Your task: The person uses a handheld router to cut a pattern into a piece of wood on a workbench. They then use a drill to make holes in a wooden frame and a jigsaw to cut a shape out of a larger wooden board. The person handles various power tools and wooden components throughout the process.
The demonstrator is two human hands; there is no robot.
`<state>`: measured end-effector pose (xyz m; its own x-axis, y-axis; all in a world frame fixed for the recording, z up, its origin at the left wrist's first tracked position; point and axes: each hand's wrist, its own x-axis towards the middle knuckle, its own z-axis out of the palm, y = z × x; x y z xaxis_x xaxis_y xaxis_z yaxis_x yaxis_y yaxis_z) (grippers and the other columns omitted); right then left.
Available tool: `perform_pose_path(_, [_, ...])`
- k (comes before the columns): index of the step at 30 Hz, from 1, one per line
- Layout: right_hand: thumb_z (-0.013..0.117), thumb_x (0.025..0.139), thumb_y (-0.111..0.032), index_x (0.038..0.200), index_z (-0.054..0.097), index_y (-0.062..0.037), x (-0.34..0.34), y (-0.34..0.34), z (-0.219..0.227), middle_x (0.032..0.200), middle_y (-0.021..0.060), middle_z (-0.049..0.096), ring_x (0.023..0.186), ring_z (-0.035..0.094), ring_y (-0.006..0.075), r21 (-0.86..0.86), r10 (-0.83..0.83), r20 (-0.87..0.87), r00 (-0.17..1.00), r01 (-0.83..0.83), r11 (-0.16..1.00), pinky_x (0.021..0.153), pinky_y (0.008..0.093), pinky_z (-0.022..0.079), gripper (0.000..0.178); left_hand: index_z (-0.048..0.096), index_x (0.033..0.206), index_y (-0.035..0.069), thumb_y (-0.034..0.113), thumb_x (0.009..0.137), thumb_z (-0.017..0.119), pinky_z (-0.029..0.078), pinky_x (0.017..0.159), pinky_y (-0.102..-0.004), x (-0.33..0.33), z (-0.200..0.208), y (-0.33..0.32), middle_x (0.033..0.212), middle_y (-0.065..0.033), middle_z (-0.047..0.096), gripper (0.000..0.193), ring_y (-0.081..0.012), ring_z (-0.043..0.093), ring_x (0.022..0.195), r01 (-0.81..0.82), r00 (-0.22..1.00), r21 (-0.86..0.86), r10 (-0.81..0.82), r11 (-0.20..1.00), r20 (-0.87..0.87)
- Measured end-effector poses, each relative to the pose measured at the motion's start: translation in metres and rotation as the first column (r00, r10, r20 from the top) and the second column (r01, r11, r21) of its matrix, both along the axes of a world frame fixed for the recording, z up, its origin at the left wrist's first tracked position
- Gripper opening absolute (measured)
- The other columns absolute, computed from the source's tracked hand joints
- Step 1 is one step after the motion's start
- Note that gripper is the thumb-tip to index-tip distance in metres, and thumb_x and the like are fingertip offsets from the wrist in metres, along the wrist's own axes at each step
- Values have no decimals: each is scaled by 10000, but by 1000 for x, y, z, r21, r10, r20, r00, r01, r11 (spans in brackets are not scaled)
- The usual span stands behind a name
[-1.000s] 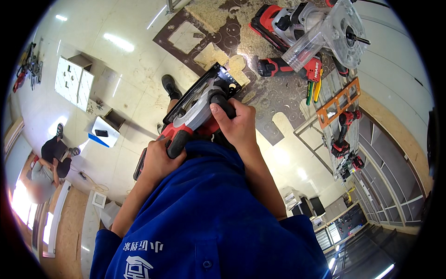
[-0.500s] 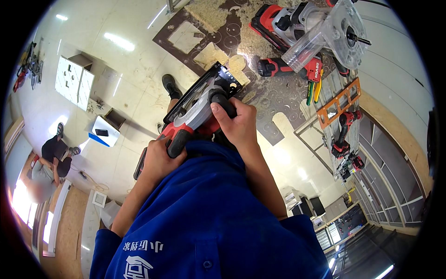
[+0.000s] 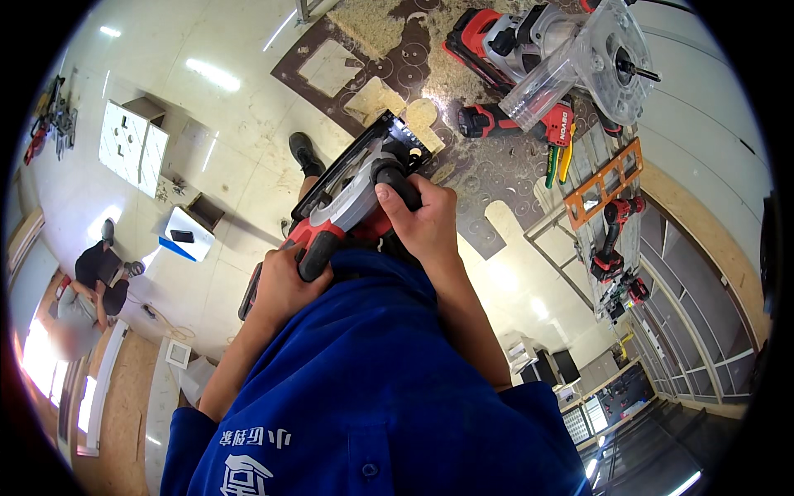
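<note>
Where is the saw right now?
The saw is near the middle of the head view, gripped by the left hand toward its lower end and the right hand toward its upper end, just above the blue shirt.

Most fingers of the left hand point(image 3: 285, 289) are concealed beneath the rear grip point(image 3: 318, 253) of the power saw point(image 3: 351, 202); those of the right hand point(image 3: 428, 219) are largely obscured by its front handle point(image 3: 397, 182). The seated person's head point(image 3: 71, 337) is blurred. The lower edge cuts off the blue shirt point(image 3: 339, 364), and small items point(image 3: 622, 299) beyond the red drill point(image 3: 614, 227) defy identification.
</note>
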<state>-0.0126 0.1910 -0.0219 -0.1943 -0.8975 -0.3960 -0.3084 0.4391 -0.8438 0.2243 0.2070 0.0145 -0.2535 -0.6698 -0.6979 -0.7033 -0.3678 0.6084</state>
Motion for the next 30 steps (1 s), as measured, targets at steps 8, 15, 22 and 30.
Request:
perform_pose_path(8, [811,904,-313,764,660,20,1,1,-2,548,72,541,527,472,99,-59,-19,14,1000,20,998,479,321,395,391,655,775,-19,192,778,743,532,626,-437,-2,0,-1,682,-224,653,228,-388,663,609,-10,1000,0,10,1000,6])
perform_pose_path(15, [816,884,-361,777,694,10,-2,-1,-1,600,171,646,531,668,278,-5,-9,3,1000,9,1000,505,383,490,405,650,764,-18,191,779,743,530,616,-432,-2,-2,-1,669,-221,650,230,-377,665,595,-12,1000,3,12,1000,-1])
perform_pose_path(22, [814,897,-322,781,685,15,-2,0,-3,576,104,591,536,545,154,-29,-15,11,1000,16,999,497,337,436,379,657,785,-22,194,791,746,519,612,-425,-2,-2,-1,653,-209,635,233,-359,642,580,-7,1000,6,7,1000,2])
perform_pose_path(30, [810,905,-303,777,675,18,-1,-2,-1,559,80,562,526,492,105,-47,-28,26,999,30,998,488,322,410,370,643,754,-20,196,782,745,523,608,-432,-2,-3,-1,651,-219,634,240,-381,650,583,-17,1000,0,17,1000,3])
